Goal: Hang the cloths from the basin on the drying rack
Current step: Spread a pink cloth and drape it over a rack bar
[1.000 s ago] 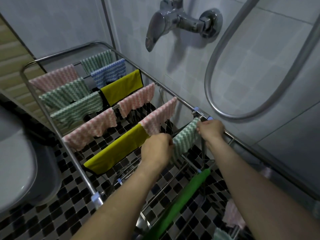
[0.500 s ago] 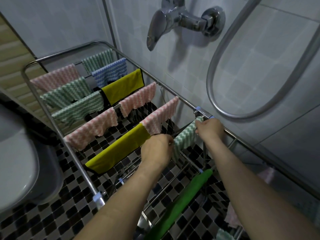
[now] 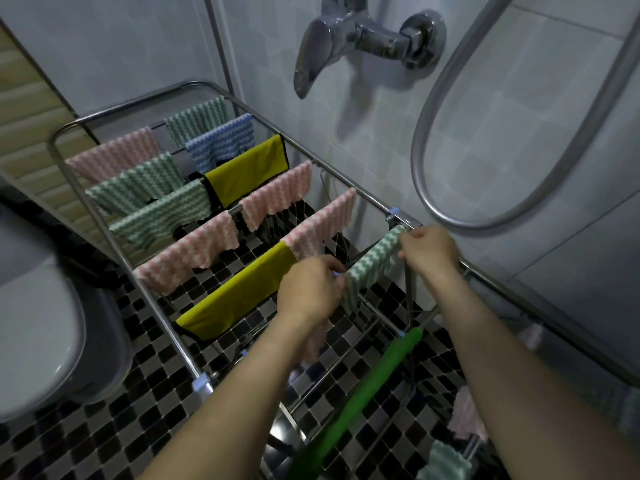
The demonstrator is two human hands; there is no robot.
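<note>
Nearest you, a long green cloth (image 3: 363,393) lies along a lower rail. Down at your right, a pink cloth (image 3: 464,415) and a green-and-white one (image 3: 443,462) hang lower still. The basin is not in view, so you cannot tell how many cloths remain.

Just beyond, both your hands are on the green-striped cloth (image 3: 372,268), which is draped over a top rail of the drying rack (image 3: 114,244). Your left hand (image 3: 311,292) has its fingers curled in, pinching the cloth's left end. Your right hand (image 3: 431,252) grips the other end, right beside the rack's wall-side rail. The cloth looks bunched and narrow between them, with more of it hanging on your side.

That is the likely trouble. Let go while it sits unevenly and its own weight may drag it off the rail onto the tiled floor (image 3: 104,427). Pull too hard to the left and you will crowd the pink cloth (image 3: 322,230) and yellow cloth (image 3: 239,299) on the next rail, close to your left hand. A sharp tug could also shift the light rack.

Farther off, the rows of pink, green, blue and yellow cloths hang spread out. The tap (image 3: 346,39) is on the wall above them.
</note>
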